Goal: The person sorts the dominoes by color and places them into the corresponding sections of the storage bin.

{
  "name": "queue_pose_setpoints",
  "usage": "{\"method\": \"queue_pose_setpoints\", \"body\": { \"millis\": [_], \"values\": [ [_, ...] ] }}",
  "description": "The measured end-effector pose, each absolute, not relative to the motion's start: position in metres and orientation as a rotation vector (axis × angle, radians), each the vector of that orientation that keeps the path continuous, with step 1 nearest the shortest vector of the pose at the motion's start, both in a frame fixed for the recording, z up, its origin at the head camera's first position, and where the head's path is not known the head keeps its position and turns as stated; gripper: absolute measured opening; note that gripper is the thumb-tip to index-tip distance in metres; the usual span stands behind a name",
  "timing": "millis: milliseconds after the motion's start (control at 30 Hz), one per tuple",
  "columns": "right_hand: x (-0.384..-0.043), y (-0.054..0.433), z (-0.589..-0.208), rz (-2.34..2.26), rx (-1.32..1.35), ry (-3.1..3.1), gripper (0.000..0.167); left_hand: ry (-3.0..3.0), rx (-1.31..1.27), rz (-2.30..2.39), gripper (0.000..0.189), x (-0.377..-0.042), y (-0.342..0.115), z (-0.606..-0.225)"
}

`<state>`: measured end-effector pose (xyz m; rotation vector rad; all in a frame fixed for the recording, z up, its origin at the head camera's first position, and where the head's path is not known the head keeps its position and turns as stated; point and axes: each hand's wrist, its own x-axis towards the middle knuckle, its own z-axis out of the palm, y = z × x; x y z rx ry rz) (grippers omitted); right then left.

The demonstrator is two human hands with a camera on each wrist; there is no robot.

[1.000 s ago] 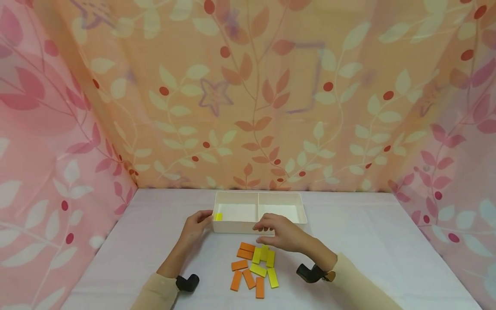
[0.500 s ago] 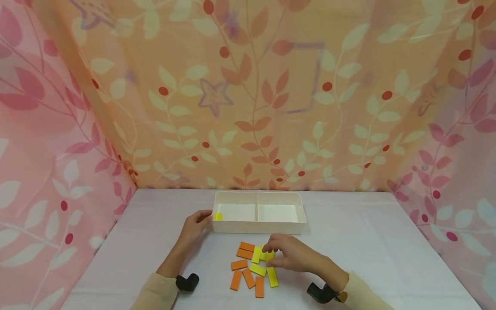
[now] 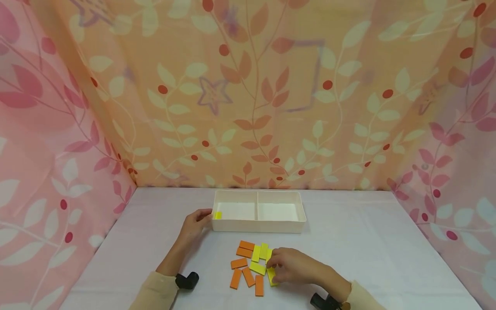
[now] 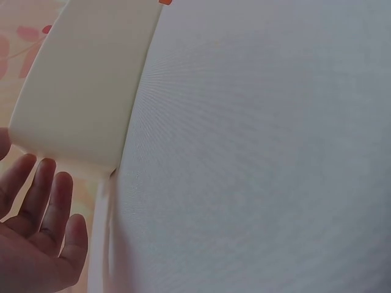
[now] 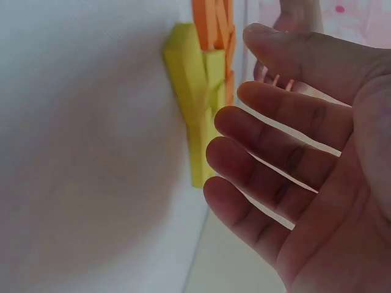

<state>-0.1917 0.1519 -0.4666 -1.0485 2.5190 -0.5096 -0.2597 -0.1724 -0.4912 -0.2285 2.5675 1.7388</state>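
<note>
A white two-compartment box (image 3: 255, 227) stands at the back of the table, with one yellow piece (image 3: 218, 215) in the near left corner of its left compartment. My left hand (image 3: 195, 224) rests its fingertips on the box's left end; the left wrist view shows the fingers (image 4: 60, 201) extended against the wall. Over the right edge of the yellow tiles (image 3: 257, 268) hovers my right hand (image 3: 293, 265), partly covering two of them. In the right wrist view its fingers are spread and bare, with the thumb apart, close to a yellow tile (image 5: 185, 73).
Several orange tiles (image 3: 249, 277) lie left and in front of the yellow ones, before the box. The white tablecloth (image 3: 368, 241) stretches to both sides. A patterned curtain (image 3: 248, 107) encloses the back and sides.
My right hand has come away from the box's front, moving toward me and slightly right, over the yellow tiles. My left hand keeps its place at the box.
</note>
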Motion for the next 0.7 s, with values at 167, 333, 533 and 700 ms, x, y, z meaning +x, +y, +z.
{"method": "queue_pose_setpoints", "body": {
  "millis": [167,333,533,700],
  "values": [
    [-0.187,0.151,-0.472,-0.473,-1.088,2.532,0.031,2.563,-0.225,1.742,0.035,-0.261,-0.173,-0.493],
    [-0.184,0.15,-0.472,-0.421,-1.056,2.566,0.035,2.555,-0.226,1.753,0.035,-0.26,-0.173,-0.494],
    [-0.18,0.15,-0.471,-0.376,-1.081,2.607,0.032,2.556,-0.209,1.781,0.034,-0.259,-0.171,-0.493],
    [-0.18,0.149,-0.472,-0.35,-1.132,2.636,0.03,2.566,-0.223,1.769,0.034,-0.259,-0.172,-0.493]
  ]
}}
